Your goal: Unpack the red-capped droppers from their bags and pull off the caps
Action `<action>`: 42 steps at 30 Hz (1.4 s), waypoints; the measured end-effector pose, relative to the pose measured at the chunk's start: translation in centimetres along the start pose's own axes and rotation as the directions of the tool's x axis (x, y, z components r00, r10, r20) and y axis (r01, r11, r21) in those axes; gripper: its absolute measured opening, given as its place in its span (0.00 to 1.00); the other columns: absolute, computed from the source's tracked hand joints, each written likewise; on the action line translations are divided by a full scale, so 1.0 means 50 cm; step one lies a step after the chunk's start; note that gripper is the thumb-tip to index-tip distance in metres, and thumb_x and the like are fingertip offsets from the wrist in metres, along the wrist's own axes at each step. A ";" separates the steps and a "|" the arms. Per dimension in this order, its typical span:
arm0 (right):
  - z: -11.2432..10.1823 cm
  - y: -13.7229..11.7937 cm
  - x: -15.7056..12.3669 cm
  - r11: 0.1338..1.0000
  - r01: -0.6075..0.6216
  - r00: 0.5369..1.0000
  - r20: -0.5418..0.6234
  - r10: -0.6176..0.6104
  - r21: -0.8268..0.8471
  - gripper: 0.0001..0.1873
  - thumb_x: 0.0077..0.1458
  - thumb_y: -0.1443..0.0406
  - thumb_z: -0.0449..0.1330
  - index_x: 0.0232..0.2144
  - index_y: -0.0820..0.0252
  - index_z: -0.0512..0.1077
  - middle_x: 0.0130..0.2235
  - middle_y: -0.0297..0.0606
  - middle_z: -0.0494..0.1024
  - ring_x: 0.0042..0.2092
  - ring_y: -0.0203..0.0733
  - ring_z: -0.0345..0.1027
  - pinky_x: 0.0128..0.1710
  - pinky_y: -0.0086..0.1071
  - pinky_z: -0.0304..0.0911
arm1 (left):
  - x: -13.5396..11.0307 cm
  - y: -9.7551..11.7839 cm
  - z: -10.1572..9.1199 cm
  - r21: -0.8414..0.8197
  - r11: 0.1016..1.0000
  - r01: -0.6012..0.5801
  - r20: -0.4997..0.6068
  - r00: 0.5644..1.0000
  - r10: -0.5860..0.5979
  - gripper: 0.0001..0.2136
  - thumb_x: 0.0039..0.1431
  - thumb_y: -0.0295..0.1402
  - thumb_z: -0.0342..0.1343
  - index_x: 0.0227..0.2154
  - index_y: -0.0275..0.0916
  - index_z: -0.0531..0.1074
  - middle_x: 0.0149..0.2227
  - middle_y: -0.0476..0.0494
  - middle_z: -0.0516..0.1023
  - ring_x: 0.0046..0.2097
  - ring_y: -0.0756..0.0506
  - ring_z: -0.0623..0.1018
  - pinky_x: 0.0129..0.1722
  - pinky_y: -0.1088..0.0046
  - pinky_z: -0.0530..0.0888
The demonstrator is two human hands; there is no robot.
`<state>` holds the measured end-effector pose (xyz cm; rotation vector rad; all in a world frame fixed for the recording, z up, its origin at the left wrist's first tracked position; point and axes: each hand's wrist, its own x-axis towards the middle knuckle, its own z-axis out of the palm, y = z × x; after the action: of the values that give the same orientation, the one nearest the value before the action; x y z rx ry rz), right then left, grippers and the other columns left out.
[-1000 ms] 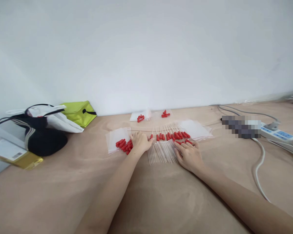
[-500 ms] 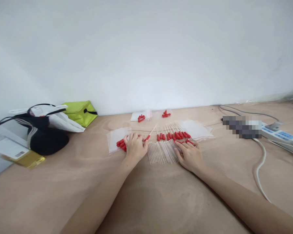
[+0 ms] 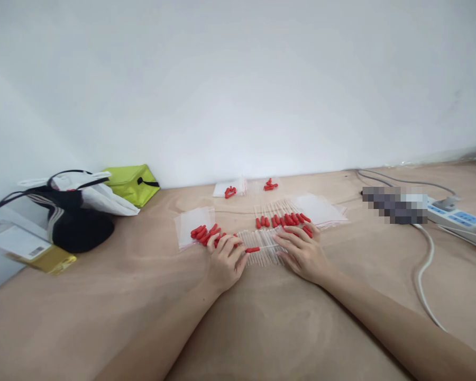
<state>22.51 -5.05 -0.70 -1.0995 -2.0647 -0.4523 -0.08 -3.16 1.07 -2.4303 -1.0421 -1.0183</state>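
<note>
My left hand [image 3: 226,260] pinches a red-capped stick [image 3: 253,250] by its red end. The stick lies level, its pale shaft pointing right to the fingers of my right hand [image 3: 304,254], whose thumb and forefinger close about the far end. Beneath it is a row of thin pale sticks [image 3: 262,258] in clear material. Beyond them several red-capped sticks [image 3: 282,220] lie side by side, shafts pointing away. Loose red caps [image 3: 202,233] are heaped by my left hand on a clear zip bag [image 3: 186,219]. A few red pieces [image 3: 308,231] show behind my right fingers.
Further bags [image 3: 320,208] lie at the right of the row. Small red piles [image 3: 230,192] rest near the wall. On the left are a lime-green bag [image 3: 129,182], a black cap [image 3: 81,230] and a gold packet [image 3: 43,257]. A power strip [image 3: 456,214] and cables are at right.
My left hand has come nearer, turning the stick from pointing up and away to lying level toward my right hand. More of the red heap is uncovered. My right hand has barely moved.
</note>
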 end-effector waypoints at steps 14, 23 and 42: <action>0.004 -0.033 0.003 0.998 0.036 0.993 0.109 -0.041 0.052 0.10 0.56 0.65 0.50 0.30 0.55 0.71 0.23 0.30 0.70 0.32 0.34 0.59 0.49 0.41 0.40 | -0.002 0.001 0.014 -0.156 0.977 -0.145 0.102 0.982 0.161 0.08 0.56 0.34 0.50 0.37 0.43 0.71 0.39 0.47 0.76 0.45 0.46 0.71 0.51 0.62 0.60; -0.002 -0.035 -0.005 0.993 0.080 0.994 0.066 -0.085 0.086 0.09 0.54 0.66 0.51 0.28 0.55 0.71 0.19 0.28 0.66 0.29 0.33 0.56 0.49 0.41 0.40 | -0.013 0.003 0.013 -0.190 0.972 -0.138 0.076 0.985 0.155 0.07 0.57 0.34 0.50 0.28 0.42 0.72 0.29 0.52 0.78 0.39 0.49 0.74 0.54 0.60 0.55; -0.019 0.009 -0.018 0.993 -0.111 0.994 -0.016 0.111 0.029 0.11 0.54 0.63 0.51 0.27 0.53 0.73 0.21 0.30 0.72 0.31 0.34 0.61 0.48 0.40 0.41 | -0.033 -0.032 -0.008 -0.158 0.985 -0.069 0.041 0.996 0.076 0.08 0.57 0.29 0.47 0.30 0.41 0.72 0.31 0.47 0.76 0.35 0.48 0.71 0.38 0.68 0.67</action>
<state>23.62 -5.89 -0.77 -1.1831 -1.9776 -0.3755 -2.23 -3.13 0.19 -2.6094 -0.9121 -1.0604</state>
